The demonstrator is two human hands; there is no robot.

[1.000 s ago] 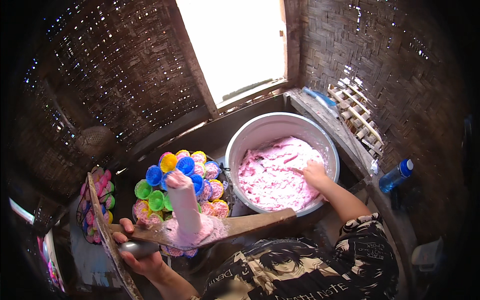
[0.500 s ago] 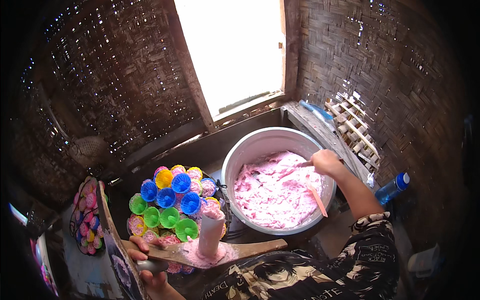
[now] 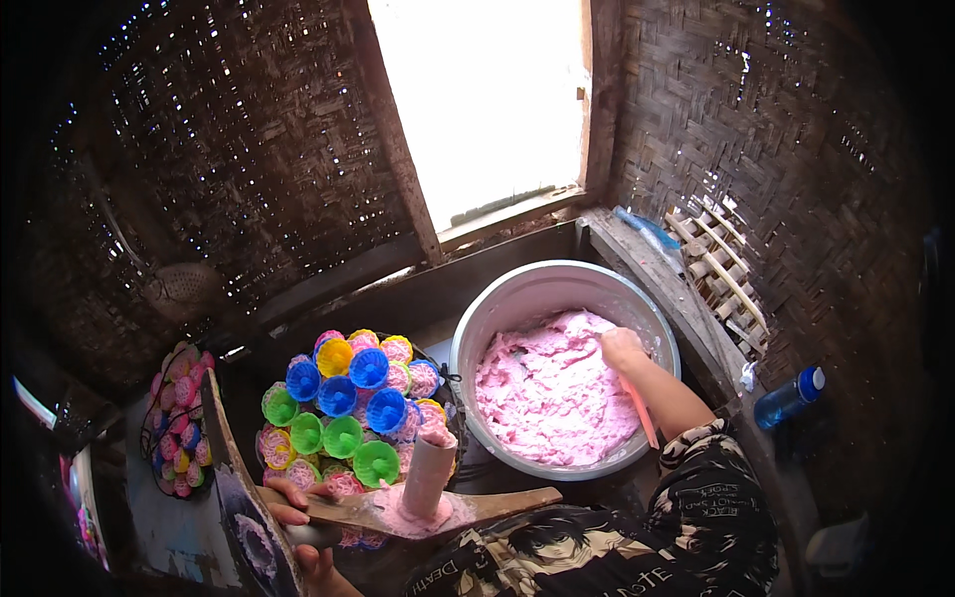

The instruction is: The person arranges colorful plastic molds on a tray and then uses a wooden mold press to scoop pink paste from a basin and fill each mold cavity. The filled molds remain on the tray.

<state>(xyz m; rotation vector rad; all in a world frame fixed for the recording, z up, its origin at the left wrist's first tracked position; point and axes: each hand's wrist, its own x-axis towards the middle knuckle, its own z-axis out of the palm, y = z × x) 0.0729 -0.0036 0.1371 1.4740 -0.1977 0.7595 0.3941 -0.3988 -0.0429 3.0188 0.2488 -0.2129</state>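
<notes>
My left hand [image 3: 290, 509] is closed round the left end of a long wooden bar [image 3: 512, 500]. A grey rounded piece [image 3: 314, 533] shows by its thumb. Upright through the bar stands a pale tube [image 3: 431, 478], smeared and topped with pink dough. My right hand [image 3: 623, 350] is closed low inside a large metal basin [image 3: 461, 350], at the right side of the pink dough [image 3: 552, 388]. Whatever it grips is hidden now; half a second ago a brown handle showed there. An orange spatula [image 3: 640, 410] leans on the basin's near right rim, beside my right forearm.
Left of the basin, blue, green and yellow fluted moulds [image 3: 338, 396] sit among pink lacy pieces. More colourful pieces [image 3: 181, 438] lie farther left, behind an upright board [image 3: 244, 497]. A blue bottle [image 3: 788, 398] stands at right, near a wooden ledge [image 3: 662, 284].
My right hand has moved down and left, from the basin's right rim into the dough, and the brown handle is no longer visible. My left hand keeps its hold on the bar.
</notes>
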